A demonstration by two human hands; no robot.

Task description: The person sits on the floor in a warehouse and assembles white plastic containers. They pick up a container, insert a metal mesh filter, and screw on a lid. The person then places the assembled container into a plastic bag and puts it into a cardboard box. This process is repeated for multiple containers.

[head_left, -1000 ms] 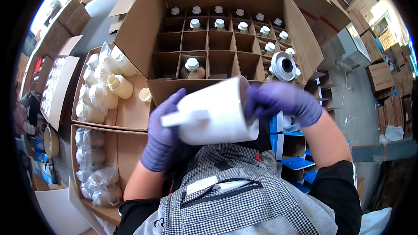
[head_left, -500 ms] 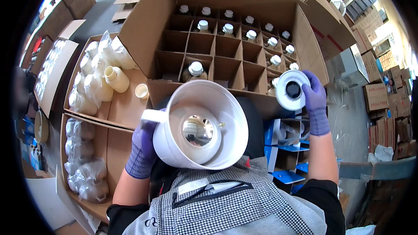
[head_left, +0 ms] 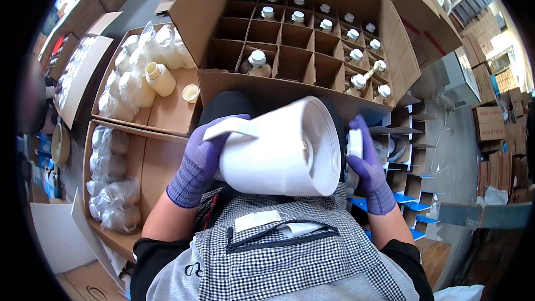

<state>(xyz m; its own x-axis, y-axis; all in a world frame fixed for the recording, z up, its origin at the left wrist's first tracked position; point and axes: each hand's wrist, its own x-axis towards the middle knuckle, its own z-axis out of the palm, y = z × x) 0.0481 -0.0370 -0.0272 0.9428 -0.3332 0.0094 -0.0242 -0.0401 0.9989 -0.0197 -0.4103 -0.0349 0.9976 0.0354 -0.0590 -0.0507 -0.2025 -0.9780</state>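
Note:
My left hand (head_left: 203,159), in a purple knit glove, is closed round the handle side of a white vacuum jug (head_left: 262,159). The jug lies tilted over my lap, its wide mouth facing right. Part of a pale rounded insert (head_left: 308,153) shows inside that mouth. To the right of the mouth, apart from it, my gloved right hand (head_left: 370,170) grips a white round cap (head_left: 355,144), seen nearly edge-on. The fingers of both hands are partly hidden.
Ahead stands a divided carton (head_left: 248,79) with several white-capped bottles (head_left: 257,61). On the left, one box (head_left: 167,125) holds cream plastic containers (head_left: 160,79); a nearer box (head_left: 150,184) holds plastic-wrapped round pieces (head_left: 114,206). Blue-edged cardboard dividers (head_left: 412,189) stand at right.
The jug has turned so its mouth faces right instead of up toward me. My right hand has come inward and down with the cap, turning it edge-on.

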